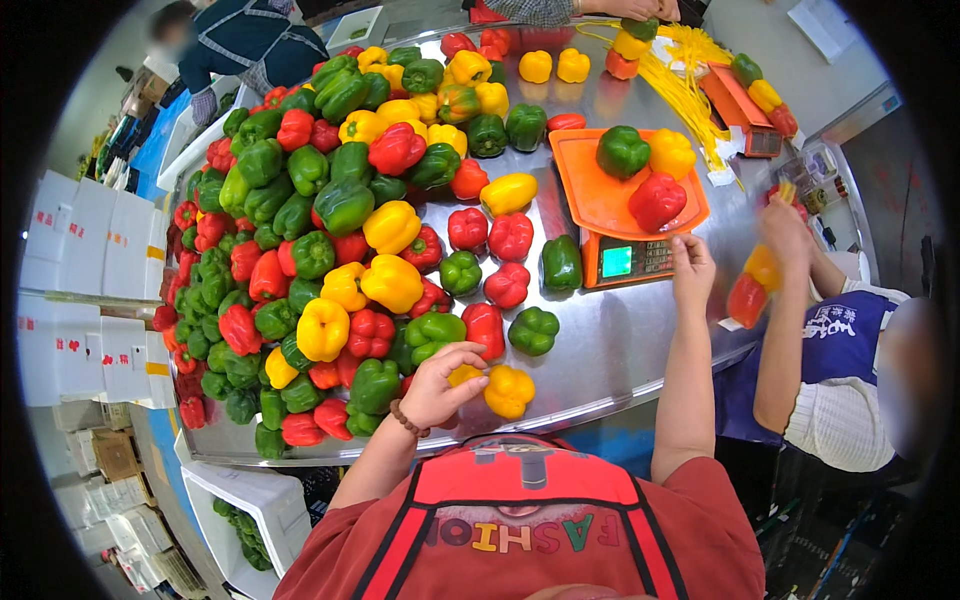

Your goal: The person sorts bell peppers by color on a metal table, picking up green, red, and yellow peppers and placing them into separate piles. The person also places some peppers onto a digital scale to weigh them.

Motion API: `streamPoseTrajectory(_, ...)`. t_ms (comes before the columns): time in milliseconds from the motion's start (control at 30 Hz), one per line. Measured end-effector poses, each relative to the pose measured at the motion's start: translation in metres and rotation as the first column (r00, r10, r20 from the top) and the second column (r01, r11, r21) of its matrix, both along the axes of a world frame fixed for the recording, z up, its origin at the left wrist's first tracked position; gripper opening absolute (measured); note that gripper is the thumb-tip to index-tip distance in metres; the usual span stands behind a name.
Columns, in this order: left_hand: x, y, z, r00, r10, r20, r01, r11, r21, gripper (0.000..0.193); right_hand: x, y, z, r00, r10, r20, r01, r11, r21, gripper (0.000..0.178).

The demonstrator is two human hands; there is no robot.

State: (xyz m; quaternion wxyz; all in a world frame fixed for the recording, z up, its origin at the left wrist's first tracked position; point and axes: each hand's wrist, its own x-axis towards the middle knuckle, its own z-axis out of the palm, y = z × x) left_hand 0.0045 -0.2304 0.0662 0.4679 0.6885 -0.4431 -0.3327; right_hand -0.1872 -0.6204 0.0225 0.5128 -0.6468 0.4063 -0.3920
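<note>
My left hand (pixel 445 388), a beaded bracelet on its wrist, is at the near edge of a heap of bell peppers. Its fingers are bent but apart, over a partly hidden yellow bell pepper; another yellow bell pepper (pixel 510 392) lies just to its right. At the front right corner of an orange digital scale (pixel 600 265), my right hand (pixel 692 265) has its fingertips drawn together; whatever may be between them is hidden. On the scale's orange tray (pixel 590 190) rest a green bell pepper (pixel 622 151), a yellow one (pixel 671 153) and a red one (pixel 657 201).
The pepper heap (pixel 300 230) covers the left of the metal table (pixel 610 360). Yellow straps (pixel 680 80) and a second orange scale (pixel 740 105) lie at the far right. A co-worker (pixel 840 350) on the right holds bagged peppers (pixel 755 280). A white foam box (pixel 275 500) stands below left.
</note>
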Motion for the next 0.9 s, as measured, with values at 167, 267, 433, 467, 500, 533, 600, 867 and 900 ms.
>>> streamPoseTrajectory(167,-0.005,-0.007,0.004,0.999,-0.049,0.014,0.049,0.999,0.002,0.022,0.018,-0.016,-0.012,0.981,0.005,-0.193,-0.070,0.942,-0.328,0.018)
streamPoseTrajectory(267,-0.007,-0.013,0.003,0.996,-0.087,0.002,0.087,0.996,-0.001,0.022,0.007,-0.016,-0.007,0.961,0.007,-0.276,-0.090,0.952,-0.291,0.019)
streamPoseTrajectory(433,-0.007,-0.002,0.003,0.997,-0.067,0.030,0.066,0.998,0.004,0.022,-0.065,0.064,0.015,0.922,0.056,-0.384,-0.168,0.950,-0.264,0.021)
streamPoseTrajectory(467,-0.006,0.000,0.002,0.998,-0.046,0.041,0.046,0.999,0.001,0.022,-0.091,0.080,0.008,0.927,-0.045,-0.373,-0.048,0.971,-0.236,0.022)
streamPoseTrajectory(500,-0.005,0.004,0.002,0.998,-0.022,0.054,0.022,1.000,0.001,0.022,-0.114,0.097,0.000,0.920,-0.143,-0.366,0.071,0.977,-0.202,0.022)
streamPoseTrajectory(533,-0.003,0.007,0.003,0.998,0.001,0.068,-0.001,1.000,0.001,0.022,-0.135,0.110,-0.005,0.893,-0.229,-0.388,0.155,0.965,-0.213,0.022)
streamPoseTrajectory(600,0.001,0.013,0.004,0.995,0.088,0.043,-0.088,0.996,-0.010,0.021,-0.182,0.131,-0.031,0.835,-0.345,-0.430,0.268,0.936,-0.231,0.020)
streamPoseTrajectory(867,0.031,0.016,0.002,0.804,0.541,-0.248,-0.591,0.772,-0.233,0.021,-0.301,0.190,-0.192,0.518,-0.199,-0.832,0.289,0.956,-0.049,0.029)
streamPoseTrajectory(900,0.037,0.018,0.004,0.770,0.566,-0.296,-0.635,0.724,-0.270,0.020,-0.302,0.189,-0.196,0.572,-0.080,-0.816,0.269,0.958,0.095,0.025)
